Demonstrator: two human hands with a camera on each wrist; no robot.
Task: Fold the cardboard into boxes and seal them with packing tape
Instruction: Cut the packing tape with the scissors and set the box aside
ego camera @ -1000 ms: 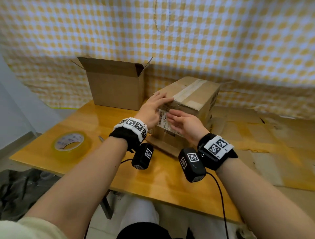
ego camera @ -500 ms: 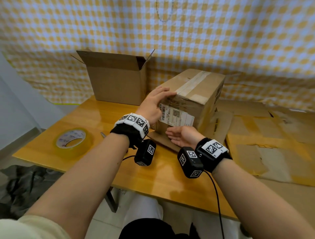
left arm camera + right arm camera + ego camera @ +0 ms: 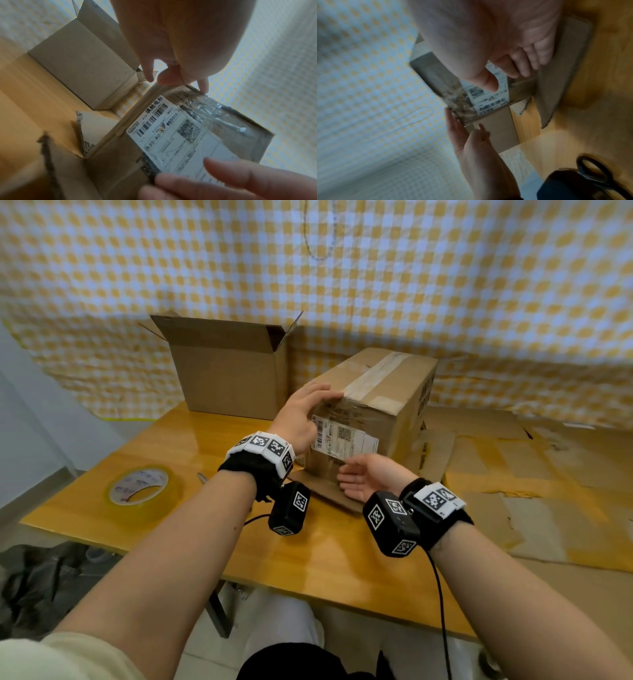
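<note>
A closed cardboard box (image 3: 380, 392) with tape along its top seam stands on the wooden table (image 3: 308, 556). A white shipping label (image 3: 344, 441) is on its near face. My left hand (image 3: 318, 400) lies on the box's top near-left edge, fingers straight. Turned palm up, my right hand (image 3: 354, 477) sits at the foot of the near face, where a loose flap (image 3: 325, 491) lies out on the table. In the right wrist view its thumb (image 3: 488, 82) touches the label and the fingers (image 3: 527, 65) reach the flap's crease.
An open-topped cardboard box (image 3: 226, 371) stands behind on the left. A roll of clear tape (image 3: 142, 489) lies near the table's left edge, with scissors (image 3: 594, 173) close by. Flattened cardboard sheets (image 3: 513, 474) cover the right side. A checked cloth hangs behind.
The box has tipped back from leaning toward me and stands level. My right hand dropped from the label to the bottom edge and turned palm up. The left hand stayed on the top corner.
</note>
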